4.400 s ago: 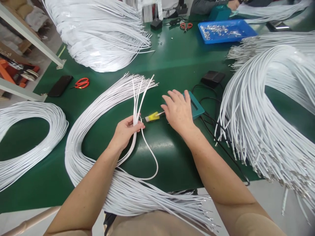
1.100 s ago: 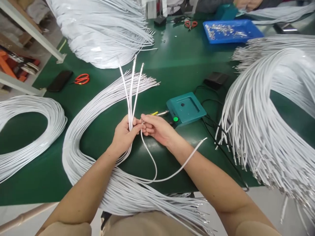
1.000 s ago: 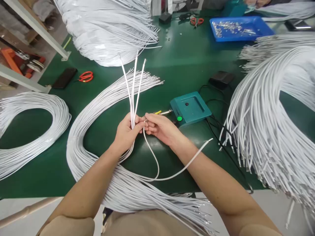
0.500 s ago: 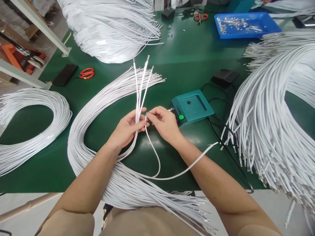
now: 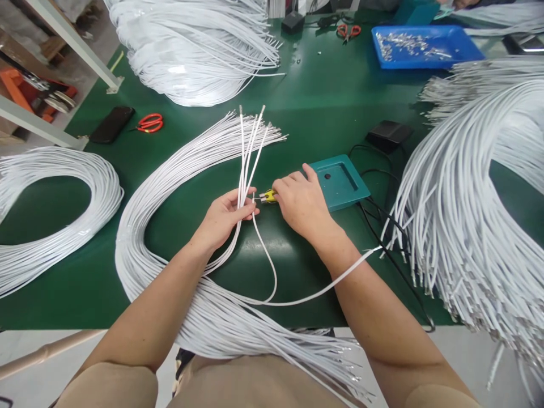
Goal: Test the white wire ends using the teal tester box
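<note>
Left hand [image 5: 225,220] pinches white cables [image 5: 245,164]; right hand [image 5: 302,205] at yellow tool's [image 5: 269,196] 3 o'clock end, can't tell if gripping. Teal box [image 5: 334,195] at right hand's 2 o'clock.

Cool, fairly even light brightened the room, its source out of sight. A pale glare sat on the green tabletop [image 5: 297,255], and plastic on the far cable bundle [image 5: 187,51] glinted. The held white cables [image 5: 243,184] looked reasonably sharp; the edges stretched and softened.
</note>
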A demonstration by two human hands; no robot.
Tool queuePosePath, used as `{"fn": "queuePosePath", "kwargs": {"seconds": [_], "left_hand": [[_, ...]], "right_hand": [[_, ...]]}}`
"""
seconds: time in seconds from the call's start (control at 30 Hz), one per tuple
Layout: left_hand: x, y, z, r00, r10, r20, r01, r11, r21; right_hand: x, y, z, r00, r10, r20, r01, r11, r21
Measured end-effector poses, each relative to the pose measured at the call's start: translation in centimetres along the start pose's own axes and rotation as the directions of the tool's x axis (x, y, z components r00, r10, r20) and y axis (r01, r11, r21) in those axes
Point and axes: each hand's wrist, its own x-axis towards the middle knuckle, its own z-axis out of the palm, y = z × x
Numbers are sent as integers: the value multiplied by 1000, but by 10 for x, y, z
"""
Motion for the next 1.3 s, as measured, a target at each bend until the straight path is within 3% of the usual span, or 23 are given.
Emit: {"fn": "queuePosePath", "kwargs": {"seconds": [0.13, 0.53, 0.87, 0.97, 1.07, 1.3], "left_hand": [[4, -6, 3, 999, 35, -14, -34, 998, 50], [15, -15, 6, 993, 45, -111, -35, 995, 93], [16, -18, 8, 994, 19, -110, 1, 983, 182], [17, -19, 8, 992, 18, -124, 4, 985, 174], [17, -17, 8, 992, 7, -125, 13, 987, 158], [14, -13, 3, 991, 16, -130, 2, 991, 136]], "right_hand": [[-1, 11, 0, 992, -24, 123, 21, 999, 25], [2, 12, 2, 998, 8, 67, -10, 1000, 26], [1, 13, -1, 998, 12, 67, -14, 999, 34], [-1, 19, -5, 989, 143, -21, -143, 990, 4], [-4, 27, -2, 937, 325, -129, -337, 938, -84], [-6, 29, 2, 937, 317, -145, -332, 939, -92]]}}
